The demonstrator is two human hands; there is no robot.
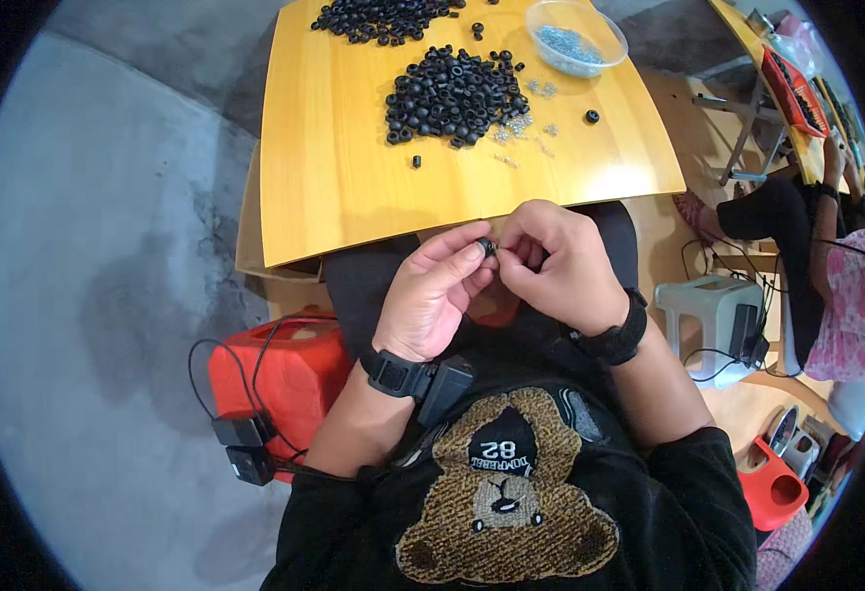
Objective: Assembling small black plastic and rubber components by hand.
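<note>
Just off the near edge of the table (353, 187), the left hand (430, 291) grips a small black bead (486, 247); the right hand (565, 261) pinches close against it, any contents hidden. This bead looks unfinished. Two black piles (457, 96) lie on the table; which is done, if either, I cannot tell.

Looks to me like a small hand-assembly workshop: heaps of little black parts (457, 96) and a clear tub (605, 27) of tiny pieces (570, 44) crowd one end of a yellow table (353, 187), a grey plastic stool (688, 294) stands near, another person (844, 315) sits by a second table (804, 153).
</note>
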